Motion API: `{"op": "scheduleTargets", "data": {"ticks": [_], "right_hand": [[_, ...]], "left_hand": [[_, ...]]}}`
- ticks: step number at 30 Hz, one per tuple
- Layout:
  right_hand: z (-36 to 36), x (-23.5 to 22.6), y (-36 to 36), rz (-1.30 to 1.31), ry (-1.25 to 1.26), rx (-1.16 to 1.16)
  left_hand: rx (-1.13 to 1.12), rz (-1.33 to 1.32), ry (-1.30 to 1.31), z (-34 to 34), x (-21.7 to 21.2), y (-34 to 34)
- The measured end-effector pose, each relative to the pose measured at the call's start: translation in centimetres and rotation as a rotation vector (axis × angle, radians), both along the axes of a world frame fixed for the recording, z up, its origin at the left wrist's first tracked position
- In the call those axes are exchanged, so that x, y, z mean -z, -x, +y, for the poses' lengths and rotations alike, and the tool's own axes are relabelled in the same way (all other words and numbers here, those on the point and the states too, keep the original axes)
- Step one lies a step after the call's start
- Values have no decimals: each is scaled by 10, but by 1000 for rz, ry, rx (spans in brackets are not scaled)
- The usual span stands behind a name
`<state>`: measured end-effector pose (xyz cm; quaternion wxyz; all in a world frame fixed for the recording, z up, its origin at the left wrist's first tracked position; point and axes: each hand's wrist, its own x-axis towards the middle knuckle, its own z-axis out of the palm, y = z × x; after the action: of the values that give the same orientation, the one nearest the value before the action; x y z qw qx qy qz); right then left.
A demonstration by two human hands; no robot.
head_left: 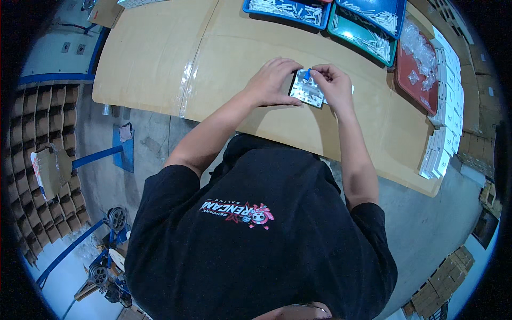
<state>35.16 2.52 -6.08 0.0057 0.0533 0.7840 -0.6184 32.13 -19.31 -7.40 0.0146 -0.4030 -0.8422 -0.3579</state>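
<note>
On the cardboard-covered table lies a small flat box [305, 95] with dark edges and a silvery-white patterned face. My left hand [272, 84] wraps its left side, thumb at the near edge and fingers at the far edge. Over its far right corner, my right hand [334, 87] is closed in a pinch on a small blue piece [307, 74], whose exact kind I cannot make out. Some of the box's right side is hidden under the right hand. A bit of something white [352, 89] shows just right of that hand.
Blue trays [286, 17] and a green tray [358, 47] of small white sticks stand at the far side. A red tray [415, 88] holds clear plastic bags. White boxes [447, 109] line the right edge of the cardboard tabletop [144, 58].
</note>
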Motion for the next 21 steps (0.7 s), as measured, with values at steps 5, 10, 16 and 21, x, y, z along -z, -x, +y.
{"op": "scheduleTargets", "data": {"ticks": [5,10,16,21], "right_hand": [[-5,7,8,59,-194,-49],[-10,3,7,183,-388,-40],[-6,15,12,132,-337,11],[-6,14,17,39,-286,-30]], "left_hand": [[-47,-28,-59,0,5,0],[-71,-20,-28,0,4,-1],[-61,-31,-35,0,1,-1],[-64,-8,-47,-1,6,-1]]}}
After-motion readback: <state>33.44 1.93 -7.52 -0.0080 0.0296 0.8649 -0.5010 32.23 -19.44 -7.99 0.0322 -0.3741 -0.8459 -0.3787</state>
